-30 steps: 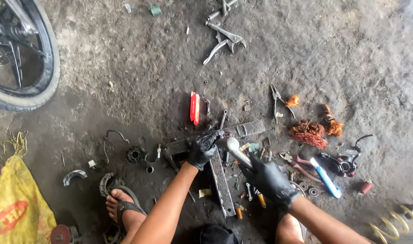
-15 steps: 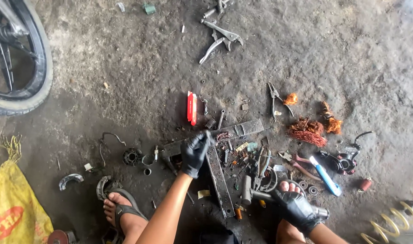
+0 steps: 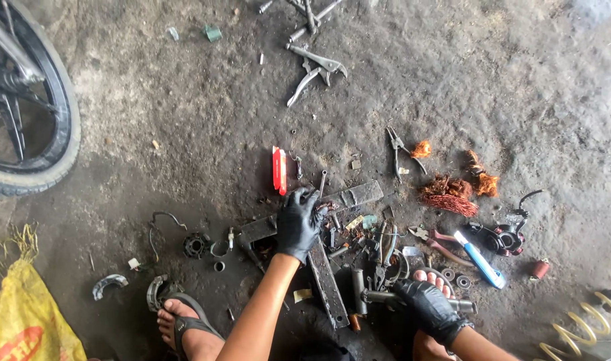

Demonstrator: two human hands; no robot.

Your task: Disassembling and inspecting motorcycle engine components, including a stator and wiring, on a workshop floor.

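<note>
Two black-gloved hands work among scrap parts on a gritty concrete floor (image 3: pixel 152 167).

Since a second ago the right hand (image 3: pixel 429 307) has dropped back from the crossed flat metal bars (image 3: pixel 322 267) to beside the person's toes, where it now lies closed over a grey metal rod (image 3: pixel 379 295). The left hand (image 3: pixel 299 224) has stayed at the bars' crossing, fingers (image 3: pixel 311 198) curled down on a small part too hidden to name; whether it pinches it I cannot tell. A red flat case (image 3: pixel 279 170) lies just above the bars, copper wire scraps (image 3: pixel 449 194) to their right, a tyre (image 3: pixel 41 134) far left. Open floor stretches above the bars toward the locking pliers (image 3: pixel 315 70).
</note>
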